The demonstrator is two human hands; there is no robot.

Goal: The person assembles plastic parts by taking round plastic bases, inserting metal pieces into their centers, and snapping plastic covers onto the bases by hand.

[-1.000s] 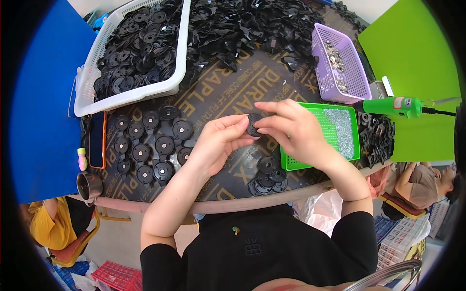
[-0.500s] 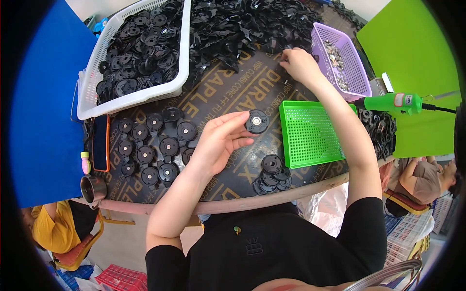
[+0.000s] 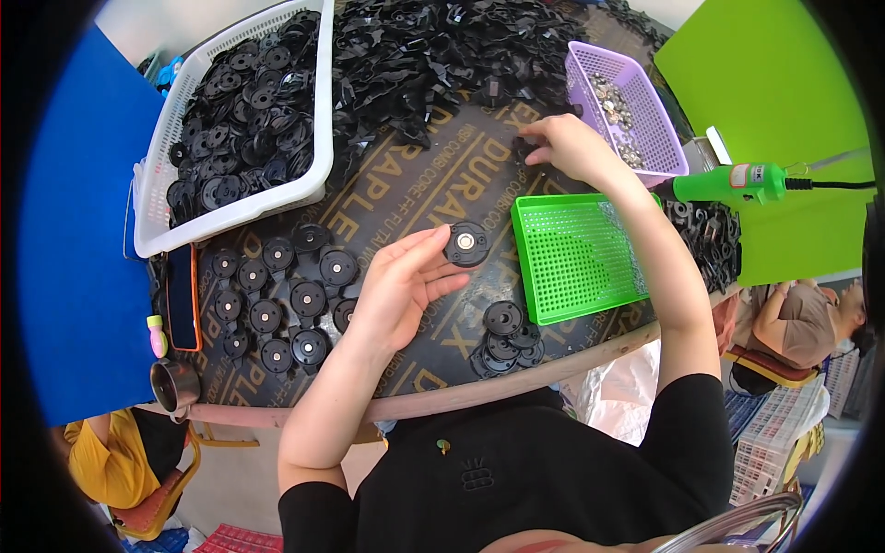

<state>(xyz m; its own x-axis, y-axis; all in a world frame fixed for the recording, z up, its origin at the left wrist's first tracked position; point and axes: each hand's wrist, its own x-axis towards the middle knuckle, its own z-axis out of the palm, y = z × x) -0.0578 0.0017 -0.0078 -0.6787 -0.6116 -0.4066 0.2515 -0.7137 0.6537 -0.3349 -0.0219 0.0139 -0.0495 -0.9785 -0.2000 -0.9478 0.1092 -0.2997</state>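
Note:
My left hand (image 3: 398, 286) pinches a round black plastic disc (image 3: 467, 244) by its edge, with a silvery metal centre facing up. Farther off to the right, my right hand (image 3: 567, 147) has its fingers closed on a small black plastic part (image 3: 525, 147), mostly hidden by the fingers. Rows of similar black discs with metal centres (image 3: 307, 298) lie left of my left hand. A small heap of black discs (image 3: 504, 319) sits near the table's front edge. Just below my right hand is a green perforated tray (image 3: 572, 267) holding tiny clear or silvery pieces along its right side.
A white basket (image 3: 323, 138) full of black discs stands at far left, beside a large pile of black parts (image 3: 442, 55). A lilac basket (image 3: 659, 120) holds metal pieces. A green corded power tool (image 3: 733, 182), orange-edged phone (image 3: 184, 300) and metal cup (image 3: 175, 385) flank the work area.
My right hand has drawn back from the black pile toward me, a dark part now at its fingertips. My left hand still holds the disc. The whole view has shifted slightly.

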